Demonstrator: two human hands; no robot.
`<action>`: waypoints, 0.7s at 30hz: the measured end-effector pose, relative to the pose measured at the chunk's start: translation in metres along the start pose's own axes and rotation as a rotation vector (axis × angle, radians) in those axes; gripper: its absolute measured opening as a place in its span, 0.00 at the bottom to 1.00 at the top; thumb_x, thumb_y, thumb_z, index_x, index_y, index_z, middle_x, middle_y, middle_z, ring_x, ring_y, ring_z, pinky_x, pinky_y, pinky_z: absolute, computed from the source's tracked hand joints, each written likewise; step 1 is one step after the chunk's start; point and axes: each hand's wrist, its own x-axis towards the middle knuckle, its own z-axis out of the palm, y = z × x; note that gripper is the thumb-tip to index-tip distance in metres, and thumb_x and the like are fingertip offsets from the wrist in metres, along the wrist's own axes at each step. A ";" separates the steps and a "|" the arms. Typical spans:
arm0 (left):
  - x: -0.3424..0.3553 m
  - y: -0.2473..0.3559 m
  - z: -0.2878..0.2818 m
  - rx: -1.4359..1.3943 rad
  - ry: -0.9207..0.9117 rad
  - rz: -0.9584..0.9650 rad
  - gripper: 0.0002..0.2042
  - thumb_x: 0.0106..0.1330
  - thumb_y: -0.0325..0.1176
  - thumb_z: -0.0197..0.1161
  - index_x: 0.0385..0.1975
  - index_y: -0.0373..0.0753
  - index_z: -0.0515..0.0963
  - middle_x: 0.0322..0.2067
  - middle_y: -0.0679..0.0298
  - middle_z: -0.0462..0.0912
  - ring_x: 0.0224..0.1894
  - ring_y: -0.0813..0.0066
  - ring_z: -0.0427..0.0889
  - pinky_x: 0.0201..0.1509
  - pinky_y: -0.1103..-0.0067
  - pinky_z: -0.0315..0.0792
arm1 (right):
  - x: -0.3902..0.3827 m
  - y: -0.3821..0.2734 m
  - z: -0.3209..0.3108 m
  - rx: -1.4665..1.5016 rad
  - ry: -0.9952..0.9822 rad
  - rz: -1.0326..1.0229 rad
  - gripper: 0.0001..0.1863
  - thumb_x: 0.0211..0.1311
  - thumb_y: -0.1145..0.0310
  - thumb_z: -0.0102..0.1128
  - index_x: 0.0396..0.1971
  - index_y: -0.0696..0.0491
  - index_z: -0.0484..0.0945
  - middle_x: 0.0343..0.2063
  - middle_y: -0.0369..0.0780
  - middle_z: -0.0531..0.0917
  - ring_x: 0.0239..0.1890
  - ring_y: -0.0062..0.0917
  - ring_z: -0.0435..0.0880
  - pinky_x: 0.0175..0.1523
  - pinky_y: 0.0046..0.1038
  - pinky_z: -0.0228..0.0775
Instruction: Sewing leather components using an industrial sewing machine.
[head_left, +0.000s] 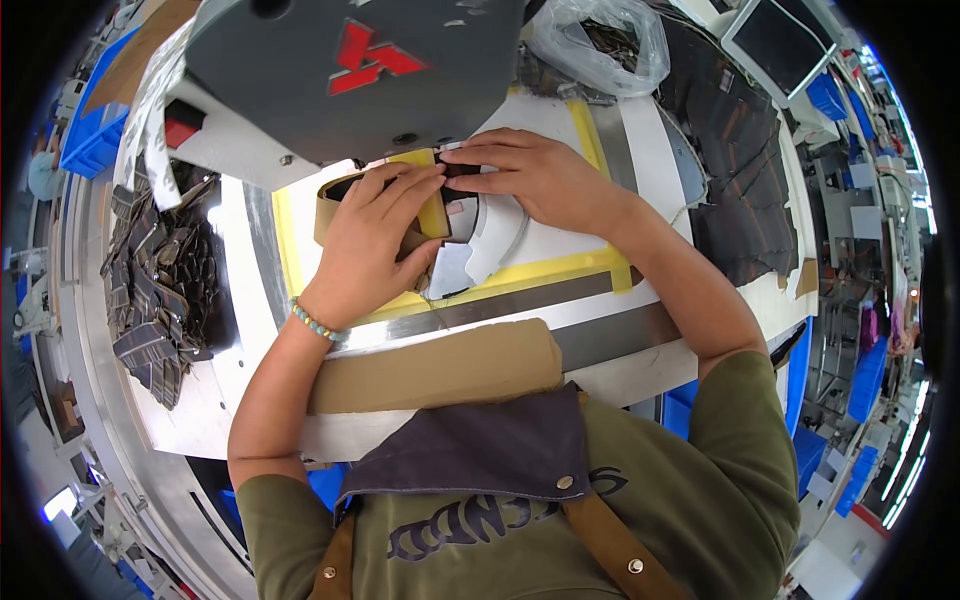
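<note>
My left hand (365, 240) lies over a brown curved piece (326, 208) with a yellow strip (433, 212), fingers stretched toward the right. Opposite it, the fingertips of my right hand (550, 180) press on a small dark cloth piece (460, 184) beside that strip. Both hands are open, their fingers extended and almost meeting. Below the right fingers is a white curved plate (497, 238). Close above stands the grey head of a sewing machine (270, 90); its needle area is hidden from here.
Crumpled striped dark cloth pieces (165, 290) are heaped at left. More dark cloth (735, 180) lies at right, near a clear plastic bag (600, 45) and a screen (780, 45). Yellow tape (560, 270) borders the white work surface. A brown padded roll (440, 368) lines the front edge.
</note>
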 end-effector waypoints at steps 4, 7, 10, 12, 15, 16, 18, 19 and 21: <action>-0.001 -0.002 0.001 -0.111 0.061 -0.092 0.31 0.61 0.35 0.79 0.65 0.35 0.80 0.67 0.58 0.83 0.73 0.50 0.75 0.77 0.58 0.70 | -0.001 -0.002 -0.001 -0.042 -0.012 -0.020 0.29 0.60 0.83 0.65 0.60 0.43 0.88 0.69 0.31 0.82 0.70 0.33 0.80 0.71 0.34 0.80; 0.002 -0.005 0.002 0.032 -0.001 0.002 0.32 0.61 0.33 0.77 0.68 0.37 0.79 0.71 0.59 0.80 0.75 0.49 0.73 0.78 0.58 0.69 | 0.000 -0.003 0.002 -0.065 0.007 -0.036 0.28 0.60 0.82 0.66 0.59 0.43 0.89 0.69 0.32 0.83 0.70 0.33 0.81 0.69 0.34 0.81; 0.002 -0.004 0.003 0.120 -0.012 0.037 0.29 0.65 0.38 0.77 0.65 0.37 0.82 0.71 0.62 0.80 0.74 0.51 0.73 0.76 0.58 0.70 | -0.001 -0.001 0.002 0.006 0.028 0.000 0.26 0.61 0.82 0.66 0.57 0.44 0.90 0.68 0.33 0.83 0.68 0.33 0.83 0.68 0.34 0.83; 0.002 -0.004 0.002 0.132 -0.042 0.037 0.29 0.65 0.38 0.76 0.66 0.37 0.81 0.71 0.63 0.80 0.75 0.51 0.73 0.76 0.58 0.70 | -0.002 0.000 0.001 0.077 0.038 0.034 0.25 0.62 0.82 0.66 0.57 0.45 0.90 0.68 0.33 0.83 0.68 0.34 0.83 0.67 0.34 0.83; 0.001 -0.004 0.002 0.125 -0.051 0.039 0.30 0.64 0.38 0.75 0.67 0.37 0.81 0.72 0.63 0.79 0.76 0.50 0.72 0.76 0.57 0.70 | -0.002 0.001 0.000 0.114 0.068 0.036 0.23 0.63 0.82 0.66 0.55 0.46 0.90 0.66 0.34 0.84 0.67 0.34 0.84 0.66 0.34 0.84; 0.001 -0.004 0.002 0.099 -0.039 0.040 0.31 0.62 0.36 0.75 0.67 0.37 0.80 0.73 0.62 0.79 0.77 0.50 0.72 0.77 0.56 0.69 | -0.003 0.000 0.000 0.121 0.060 0.044 0.22 0.63 0.82 0.66 0.55 0.47 0.90 0.65 0.34 0.85 0.66 0.34 0.84 0.66 0.34 0.84; 0.001 -0.004 0.001 0.106 -0.055 0.044 0.31 0.63 0.37 0.75 0.67 0.37 0.81 0.73 0.62 0.79 0.77 0.49 0.72 0.77 0.57 0.69 | -0.003 -0.001 0.000 0.127 0.056 0.052 0.22 0.63 0.82 0.66 0.55 0.48 0.90 0.64 0.34 0.85 0.66 0.33 0.85 0.66 0.34 0.84; 0.001 -0.004 0.001 0.094 -0.037 0.050 0.30 0.63 0.37 0.75 0.67 0.37 0.81 0.73 0.62 0.79 0.77 0.49 0.72 0.77 0.57 0.69 | -0.003 -0.001 0.000 0.097 0.043 0.041 0.22 0.63 0.82 0.66 0.55 0.48 0.90 0.64 0.34 0.85 0.66 0.33 0.85 0.66 0.34 0.84; 0.001 -0.003 0.002 0.113 -0.062 0.046 0.30 0.63 0.37 0.75 0.67 0.37 0.81 0.73 0.62 0.79 0.77 0.49 0.71 0.77 0.57 0.68 | -0.003 -0.002 0.001 0.067 0.029 0.031 0.22 0.63 0.82 0.66 0.55 0.48 0.90 0.64 0.34 0.85 0.66 0.32 0.85 0.65 0.34 0.85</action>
